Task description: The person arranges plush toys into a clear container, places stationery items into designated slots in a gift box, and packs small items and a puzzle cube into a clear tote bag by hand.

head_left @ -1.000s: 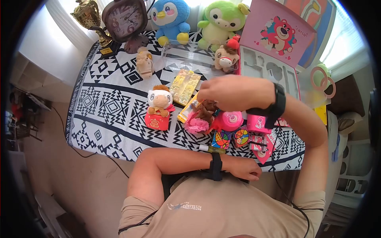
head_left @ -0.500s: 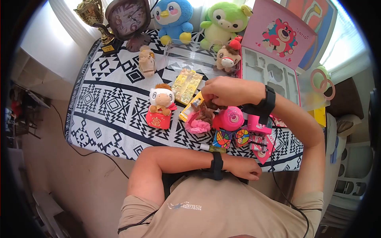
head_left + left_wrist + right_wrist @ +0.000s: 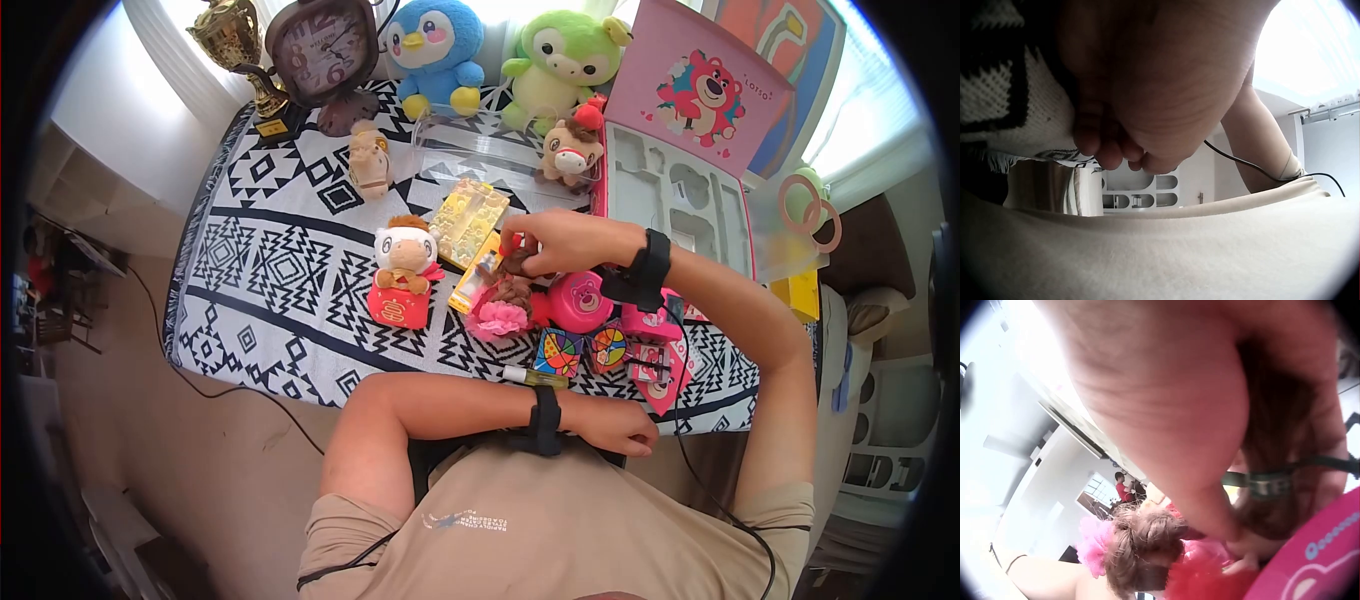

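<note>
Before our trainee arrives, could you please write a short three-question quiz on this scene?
1. Which hand holds a brown, hairlike bundle?
2. True or false: the pink box with the bear picture is closed.
3. Fill in: in the head view, a ____ stands between the trophy and the blue plush toy.

Key:
1. The right hand; the left hand lies close to the shirt.
2. False; the pink box has its lid raised.
3. Clock.
</note>
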`<state>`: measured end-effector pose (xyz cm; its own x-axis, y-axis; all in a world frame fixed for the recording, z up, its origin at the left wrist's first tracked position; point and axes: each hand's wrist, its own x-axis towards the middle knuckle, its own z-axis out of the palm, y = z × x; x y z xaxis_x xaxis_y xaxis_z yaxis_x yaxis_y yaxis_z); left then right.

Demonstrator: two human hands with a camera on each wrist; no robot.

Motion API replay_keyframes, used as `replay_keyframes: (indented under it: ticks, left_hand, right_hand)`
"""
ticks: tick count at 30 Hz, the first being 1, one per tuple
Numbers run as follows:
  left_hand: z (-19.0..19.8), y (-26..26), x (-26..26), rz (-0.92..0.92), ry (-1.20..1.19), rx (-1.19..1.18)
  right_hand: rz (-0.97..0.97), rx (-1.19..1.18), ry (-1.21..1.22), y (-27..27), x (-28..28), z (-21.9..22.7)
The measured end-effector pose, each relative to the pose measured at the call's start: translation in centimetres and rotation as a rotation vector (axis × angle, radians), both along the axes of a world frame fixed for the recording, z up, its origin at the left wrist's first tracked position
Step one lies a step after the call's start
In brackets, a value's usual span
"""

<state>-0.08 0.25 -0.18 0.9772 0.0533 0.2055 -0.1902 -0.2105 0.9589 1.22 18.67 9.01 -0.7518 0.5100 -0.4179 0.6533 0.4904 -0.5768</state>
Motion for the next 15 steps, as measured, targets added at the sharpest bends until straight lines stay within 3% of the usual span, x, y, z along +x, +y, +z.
replay_keyframes:
  ticks: [4,10,12,15]
  left_hand:
    - [0.0,-0.1,0.0,-0.009,0.009,-0.001]
    - [0.0,0.0,0.0,-0.008,-0.011,-0.006]
    - [0.1,0.0,0.0,-0.014,-0.009,-0.007]
    - [0.1,0.0,0.0,-0.010,-0.005,-0.009]
  right_hand:
    - [0.037,-0.029,-0.003,0.4,0.5,0.2]
    - [-0.144,0.053,0.140,1.1,0.7,4.0]
    - [-0.153,0.271,0.313,1.2,1.1,4.3]
    - [-0.033,0.363,0.263,1.6,2.0,1.4]
